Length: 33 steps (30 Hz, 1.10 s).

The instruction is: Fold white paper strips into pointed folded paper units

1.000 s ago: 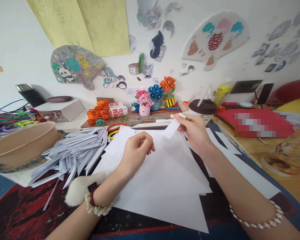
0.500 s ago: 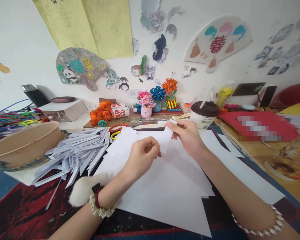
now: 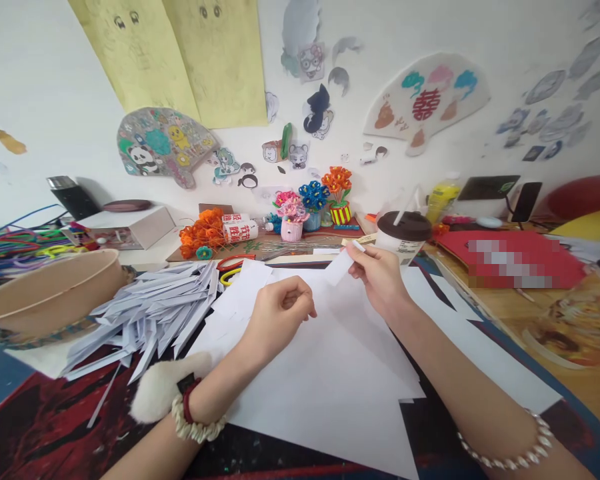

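Observation:
My right hand pinches a small white paper piece between thumb and fingers, above the large white sheets. Over the left part of those sheets, my left hand is loosely curled, thumb near the fingers, with nothing showing in it. Left of it lies a heap of folded white paper strips. Some smaller white paper pieces rest between the heap and my left hand. A white fluffy thing sits beside my left wrist.
Scissors with red and yellow handles lie behind the paper. A lidded drink cup stands beyond my right hand. A beige oval bowl is at far left, a red folder at right. Bead flowers line the wall.
The paper piece in my right hand has turned from nearly upright to a slant, its lower end now pointing left. My left hand stays curled and has shifted slightly. The camera view has tilted up slightly.

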### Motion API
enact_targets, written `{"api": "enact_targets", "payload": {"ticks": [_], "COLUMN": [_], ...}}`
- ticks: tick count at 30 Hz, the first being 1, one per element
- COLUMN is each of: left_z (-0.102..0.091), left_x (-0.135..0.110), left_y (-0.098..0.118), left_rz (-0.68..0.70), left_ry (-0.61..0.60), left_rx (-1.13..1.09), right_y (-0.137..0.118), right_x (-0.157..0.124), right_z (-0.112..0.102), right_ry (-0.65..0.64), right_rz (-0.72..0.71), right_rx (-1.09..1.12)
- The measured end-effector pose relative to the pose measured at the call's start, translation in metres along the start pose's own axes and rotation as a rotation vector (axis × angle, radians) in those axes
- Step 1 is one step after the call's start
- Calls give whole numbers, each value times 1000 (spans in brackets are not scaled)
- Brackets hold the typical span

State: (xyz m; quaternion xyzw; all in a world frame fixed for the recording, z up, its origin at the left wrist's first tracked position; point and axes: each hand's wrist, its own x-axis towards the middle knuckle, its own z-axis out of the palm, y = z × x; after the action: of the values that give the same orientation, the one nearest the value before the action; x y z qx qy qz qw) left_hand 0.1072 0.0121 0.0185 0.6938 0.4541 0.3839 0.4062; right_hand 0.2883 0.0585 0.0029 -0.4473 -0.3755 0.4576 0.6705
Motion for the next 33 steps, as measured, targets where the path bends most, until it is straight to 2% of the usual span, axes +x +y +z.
{"api": "enact_targets", "payload": {"ticks": [2,3,6,8,11,12,14,16,17,19,21,23,27,33], "left_z": [-1,-1,-2,-3,-3,-4,-4,-4,-3,-2,0,2,4,5], "left_x": [0,0,0,0,0,0,-1,-1,-2,-3,-3,-4,-2,1], "left_y": [0,1,3,4,3,3,1,1,1,2,3,3,1,-4], "left_rz": [50,86,253,363,367,330,261,224,212,181,151,139,104,-31], "left_ry": [56,92,160,173,195,213,245,266,259,231,212,191,143,95], "left_rx": [38,72,222,317,368,369,364,343,327,301,294,294,267,73], "right_y": [1,2,6,10,13,13,10,5,3,-2,-4,-3,3,7], "right_x": [1,-1,-12,-21,-29,-29,-26,-23,-22,-22,-24,-25,-26,-25], "right_z": [0,2,11,17,21,21,20,17,16,15,15,16,16,15], "right_ry": [-18,-80,-386,-550,-705,-705,-616,-509,-506,-591,-656,-650,-586,-532], "right_rz": [55,108,299,374,415,384,265,137,100,67,22,-27,-48,-7], "right_rx": [38,41,31,18,-109,-167,-236,-193,-140,-72,-98,-159,-235,-188]}}
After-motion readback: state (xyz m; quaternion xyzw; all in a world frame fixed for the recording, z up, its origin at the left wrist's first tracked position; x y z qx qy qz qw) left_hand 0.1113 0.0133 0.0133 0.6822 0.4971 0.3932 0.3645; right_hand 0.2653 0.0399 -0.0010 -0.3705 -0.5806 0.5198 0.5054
